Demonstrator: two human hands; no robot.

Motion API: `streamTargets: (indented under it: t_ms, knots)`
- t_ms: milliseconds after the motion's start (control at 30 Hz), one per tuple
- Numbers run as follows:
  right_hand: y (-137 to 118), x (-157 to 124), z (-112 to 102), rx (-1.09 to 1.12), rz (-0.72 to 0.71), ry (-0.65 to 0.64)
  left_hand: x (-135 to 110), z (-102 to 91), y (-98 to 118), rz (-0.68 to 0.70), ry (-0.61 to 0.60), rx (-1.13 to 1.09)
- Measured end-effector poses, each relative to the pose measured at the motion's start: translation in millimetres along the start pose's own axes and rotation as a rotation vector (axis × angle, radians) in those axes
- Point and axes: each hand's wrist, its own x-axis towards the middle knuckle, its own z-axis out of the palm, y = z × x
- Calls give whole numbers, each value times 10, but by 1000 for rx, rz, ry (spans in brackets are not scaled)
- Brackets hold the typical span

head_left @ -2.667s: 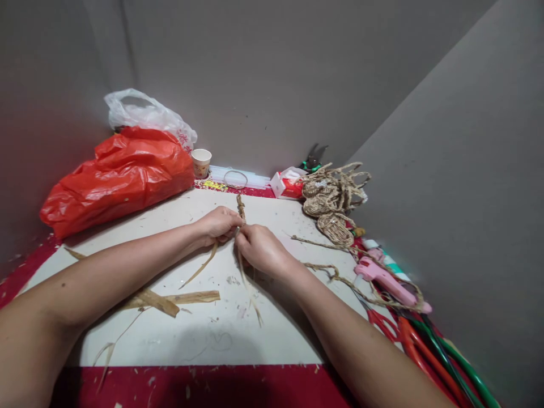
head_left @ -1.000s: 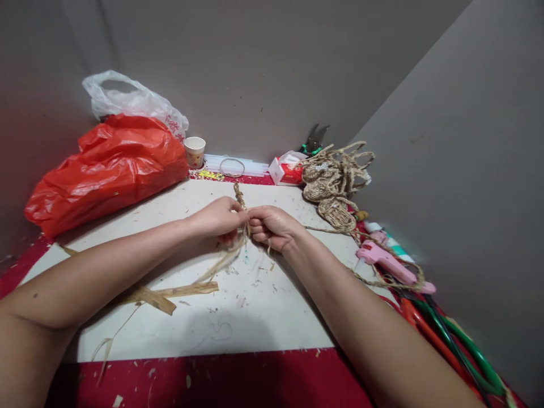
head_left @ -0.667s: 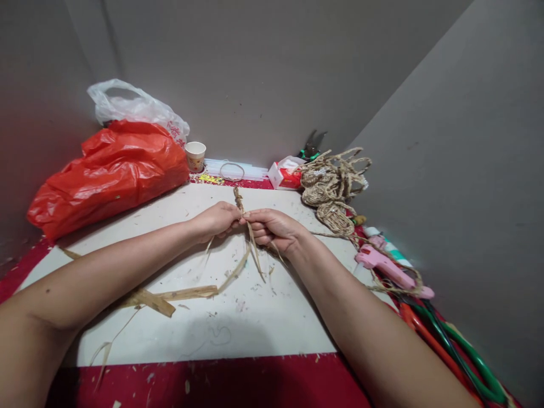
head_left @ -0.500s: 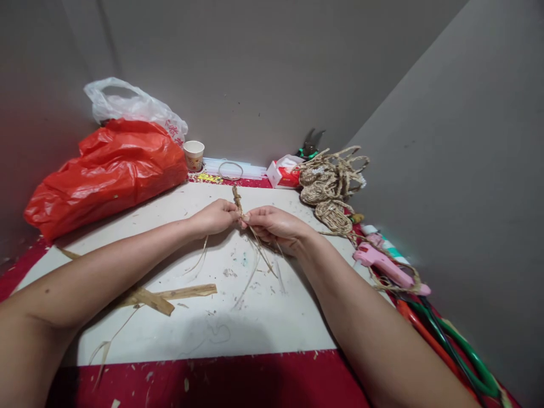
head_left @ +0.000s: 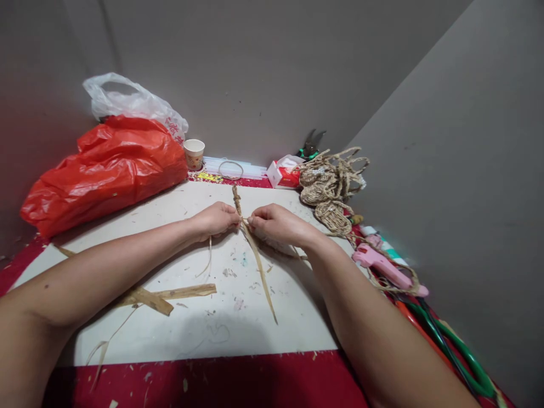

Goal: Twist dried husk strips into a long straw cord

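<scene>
My left hand (head_left: 216, 219) and my right hand (head_left: 274, 223) meet over the middle of a white board (head_left: 182, 323). Both pinch the near end of a thin braided straw cord (head_left: 236, 199) that runs away from me toward the back. Loose straw strips (head_left: 260, 267) hang from the pinch point and trail toward me across the board. A thinner strip (head_left: 208, 259) droops under the left hand. Fingers of both hands are curled closed on the straw.
Flat straw pieces (head_left: 168, 296) lie at the left front. A red plastic bag (head_left: 106, 170) and a paper cup (head_left: 194, 153) sit at the back left. Woven straw pieces (head_left: 330, 187), a pink glue gun (head_left: 385, 268) and scissors (head_left: 450, 345) line the right side. Grey walls enclose the table.
The hands stayed together at the cord's end, twisting the strands. The loose strips swung from the left side to hang straight toward me. The right hand turned knuckles-up.
</scene>
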Motion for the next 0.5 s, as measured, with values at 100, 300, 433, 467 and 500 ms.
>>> streamTargets:
  t_ms: [100, 300, 433, 467, 500]
  knots:
    - [-79, -30, 14, -51, -25, -24, -10, 5, 2, 4, 5, -60]
    - [-223, -76, 209, -186, -65, 32, -36, 28, 11, 6, -18, -243]
    - [-331, -233, 118, -138, -144, -271, -42, 14, 23, 10, -43, -284]
    - [-338, -267, 50, -92, -169, -356, -43, 6, 31, 11, -55, -302]
    - [-332, -288, -25, -37, -177, -391, -45, -3, 41, 12, -68, -325]
